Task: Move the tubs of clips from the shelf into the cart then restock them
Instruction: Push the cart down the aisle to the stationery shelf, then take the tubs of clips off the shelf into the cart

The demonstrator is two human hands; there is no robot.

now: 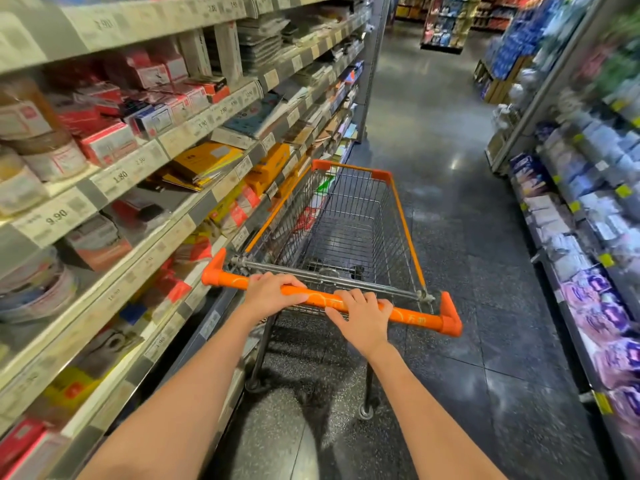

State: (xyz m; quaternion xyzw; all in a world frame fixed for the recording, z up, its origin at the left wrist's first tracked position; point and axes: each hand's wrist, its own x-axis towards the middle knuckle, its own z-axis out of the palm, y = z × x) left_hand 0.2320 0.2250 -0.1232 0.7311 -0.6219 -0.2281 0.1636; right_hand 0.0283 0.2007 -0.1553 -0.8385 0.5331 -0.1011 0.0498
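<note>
- cardboard and plastic stock fills the shelf (pixel 138 164) on the left; round tubs (pixel 52 157) sit at its far-left edge on the middle tiers, blurred, so contents cannot be confirmed as clips. none are in the cart yet.
- risk: wrong item picked. red boxes (pixel 107 143) stand just beside the tubs and the labels are unreadable in this blur.
- left hand (pixel 273 292) wraps the orange handle (pixel 415 317), fingers curled over the top and pressed together.
- right hand (pixel 360 317) lies on the same bar just beside the left, fingers laid over it slightly spread; thumb position cannot be told.
- risk: both hands are occupied, so a tub can only be taken after one lets go; an unheld cart may roll on the smooth dark floor (pixel 450 168).
- cart (pixel 346 216) runs close along the shelf edge, basket showing nothing inside. risk: its left rim clips protruding stock or price tags (pixel 117 178).
- risk: tubs appear behind the cart's front, so overshoot is likely.
- right-hand shelving (pixel 588 237) stays well apart; low concern.
</note>
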